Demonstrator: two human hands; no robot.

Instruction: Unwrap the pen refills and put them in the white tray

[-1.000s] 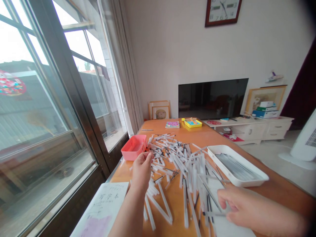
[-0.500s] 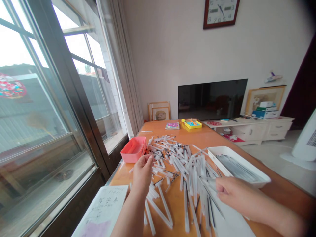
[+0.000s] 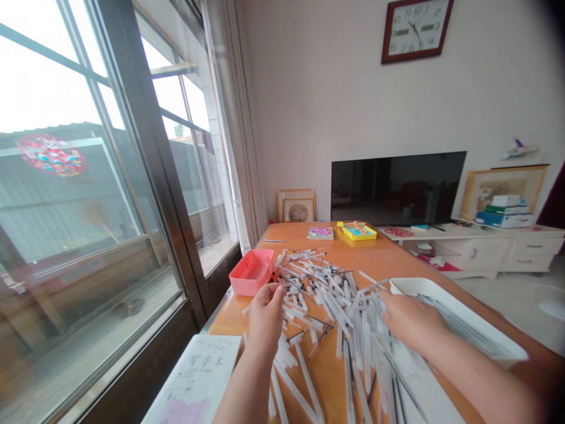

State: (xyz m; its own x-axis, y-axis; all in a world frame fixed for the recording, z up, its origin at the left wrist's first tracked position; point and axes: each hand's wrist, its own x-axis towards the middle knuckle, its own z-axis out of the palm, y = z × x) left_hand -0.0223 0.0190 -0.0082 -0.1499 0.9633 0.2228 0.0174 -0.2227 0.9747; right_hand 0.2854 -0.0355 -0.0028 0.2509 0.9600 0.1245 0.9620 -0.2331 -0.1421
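Observation:
A heap of white pen barrels and thin black refills point(image 3: 329, 297) covers the middle of the orange wooden table point(image 3: 388, 259). My left hand point(image 3: 266, 311) rests on the heap's left edge, fingers curled together over small pieces near the pink tray point(image 3: 252, 272). My right hand point(image 3: 408, 318) reaches into the heap's right side, fingers curled down among the barrels; whether they hold one is hidden. A white tray point(image 3: 459, 318) with grey refills lies just right of that hand.
A white exercise book point(image 3: 196, 377) lies at the table's near left corner. A small booklet point(image 3: 320, 233) and a yellow box point(image 3: 358, 231) sit at the far end. A big window runs along the left; a television and a low white cabinet stand behind.
My right hand has moved from the near right edge up and left into the heap. My left hand has barely shifted. The camera has tilted and moved a little.

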